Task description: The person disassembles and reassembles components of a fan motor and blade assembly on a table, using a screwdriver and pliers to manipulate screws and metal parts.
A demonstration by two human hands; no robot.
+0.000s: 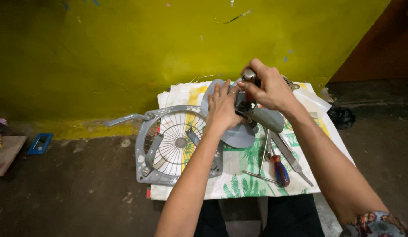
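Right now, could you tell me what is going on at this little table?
A person is working on a dismantled grey fan over a leaf-printed cloth. The left hand presses flat on the grey fan blade, while the right hand grips a small metal-topped part at the motor. The fan's square grille frame lies to the left, and a red-and-blue screwdriver lies beside other tools.

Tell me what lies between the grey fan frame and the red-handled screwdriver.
In the head view, only bare leaf-printed cloth separates the fan frame from the screwdriver and the thin metal tool beside it.
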